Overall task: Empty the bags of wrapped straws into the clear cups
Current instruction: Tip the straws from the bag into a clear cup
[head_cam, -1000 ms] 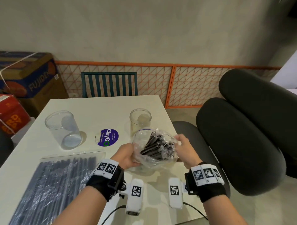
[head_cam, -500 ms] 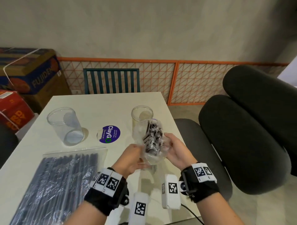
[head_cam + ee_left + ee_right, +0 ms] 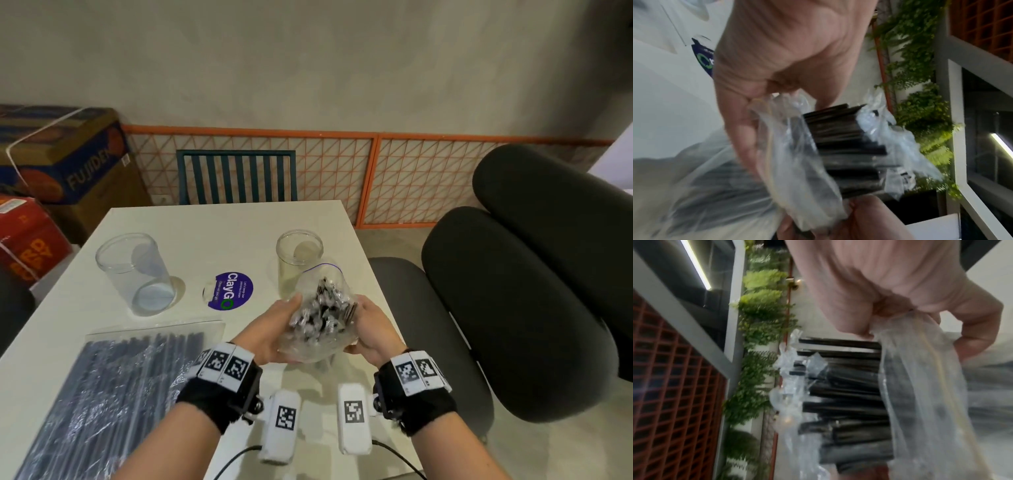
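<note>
We are gripping the bag (image 3: 320, 313) of straws (image 3: 325, 301) with left hand (image 3: 274, 330) and right hand (image 3: 371, 329) just before the cup (image 3: 299, 257), squeezing its soft, slippery sides low so nothing is slipping out

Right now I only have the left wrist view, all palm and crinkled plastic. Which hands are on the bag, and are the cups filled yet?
Observer: Both. The left hand and right hand grip the small bag from either side.
Operator: And the cups?
Observer: The near cup stands just beyond the bag's mouth and has no straws in it.
Operator: The other one?
Observer: The wide cup at far left is empty too.
Operator: Any more bags?
Observer: A flat bag of long straws lies untouched at the left.
</note>
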{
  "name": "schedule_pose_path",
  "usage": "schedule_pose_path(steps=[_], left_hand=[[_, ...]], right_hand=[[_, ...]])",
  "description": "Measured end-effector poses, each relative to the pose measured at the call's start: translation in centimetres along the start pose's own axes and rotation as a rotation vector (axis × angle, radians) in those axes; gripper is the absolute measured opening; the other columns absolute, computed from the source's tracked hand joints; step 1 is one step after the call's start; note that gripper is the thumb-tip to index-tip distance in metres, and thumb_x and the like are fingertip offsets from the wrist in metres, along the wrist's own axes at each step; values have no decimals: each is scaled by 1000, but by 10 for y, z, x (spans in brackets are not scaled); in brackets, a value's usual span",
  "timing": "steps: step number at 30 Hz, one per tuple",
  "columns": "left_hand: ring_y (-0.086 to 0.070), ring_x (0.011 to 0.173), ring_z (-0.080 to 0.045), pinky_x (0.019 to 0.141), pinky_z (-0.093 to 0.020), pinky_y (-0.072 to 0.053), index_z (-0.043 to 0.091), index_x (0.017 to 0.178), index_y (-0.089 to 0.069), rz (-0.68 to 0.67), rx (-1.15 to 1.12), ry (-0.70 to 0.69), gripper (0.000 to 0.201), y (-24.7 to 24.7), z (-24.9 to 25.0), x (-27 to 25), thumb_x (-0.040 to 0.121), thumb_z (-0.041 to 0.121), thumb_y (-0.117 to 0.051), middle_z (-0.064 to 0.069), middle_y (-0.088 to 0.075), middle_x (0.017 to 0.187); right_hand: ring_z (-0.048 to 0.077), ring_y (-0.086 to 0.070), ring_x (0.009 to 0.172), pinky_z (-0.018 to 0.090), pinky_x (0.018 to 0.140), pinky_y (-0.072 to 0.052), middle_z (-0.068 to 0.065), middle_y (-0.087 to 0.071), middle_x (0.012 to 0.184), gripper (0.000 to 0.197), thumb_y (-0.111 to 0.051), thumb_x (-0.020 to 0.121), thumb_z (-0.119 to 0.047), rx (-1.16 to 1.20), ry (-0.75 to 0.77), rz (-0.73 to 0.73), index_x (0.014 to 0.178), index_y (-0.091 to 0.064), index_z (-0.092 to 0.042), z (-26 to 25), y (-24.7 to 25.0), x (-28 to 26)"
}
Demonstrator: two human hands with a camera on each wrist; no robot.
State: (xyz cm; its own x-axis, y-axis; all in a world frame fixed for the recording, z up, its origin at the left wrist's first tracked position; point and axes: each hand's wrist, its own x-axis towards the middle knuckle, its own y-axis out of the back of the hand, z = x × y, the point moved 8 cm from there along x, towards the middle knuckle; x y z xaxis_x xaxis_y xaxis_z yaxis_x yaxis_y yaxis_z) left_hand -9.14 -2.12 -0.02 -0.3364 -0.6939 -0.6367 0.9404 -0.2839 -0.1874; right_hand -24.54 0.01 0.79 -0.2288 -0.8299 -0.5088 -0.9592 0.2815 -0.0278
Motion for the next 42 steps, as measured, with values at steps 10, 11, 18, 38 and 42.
schedule_pose_path(steps=[10,11,18,38,42], left_hand=[[-61,106,-35,83,-52,-50,6,129,-51,2,-295,150,47,23,-15,25,98,38,-35,-19,-58,126],[-59,112,-37,89,-56,-49,6,134,-47,-13,-322,133,49,24,-11,22,96,36,-41,-22,-54,133],[-62,112,-32,98,-45,-48,5,127,-58,-467,-364,11,63,-8,71,-46,88,54,-46,-20,-60,127],[-62,99,-6,82,-21,-52,24,146,-14,-238,276,-793,65,15,239,-20,94,20,-52,8,-60,114],[-50,119,-16,95,-27,-43,23,148,6,-177,253,-750,77,8,250,-9,94,25,-50,0,-42,135]], right_hand=[[24,-63,60,40,60,-55,9,-68,66,25,-46,93,-5,-29,36,41,77,-65,-7,-11,10,-4],[22,-63,58,40,62,-54,8,-68,64,27,-47,93,-6,-46,85,38,72,-64,-7,-20,10,-9],[36,-69,86,47,82,-55,25,-70,95,49,-62,86,-39,-161,564,-71,100,-62,8,-134,-18,-80],[30,-61,113,48,96,-50,18,-62,123,70,-75,69,4,-350,512,-278,130,-44,-7,-207,-99,13],[22,-64,104,32,80,-57,14,-64,118,61,-69,75,10,-282,660,-153,128,-46,-8,-222,-95,21]])
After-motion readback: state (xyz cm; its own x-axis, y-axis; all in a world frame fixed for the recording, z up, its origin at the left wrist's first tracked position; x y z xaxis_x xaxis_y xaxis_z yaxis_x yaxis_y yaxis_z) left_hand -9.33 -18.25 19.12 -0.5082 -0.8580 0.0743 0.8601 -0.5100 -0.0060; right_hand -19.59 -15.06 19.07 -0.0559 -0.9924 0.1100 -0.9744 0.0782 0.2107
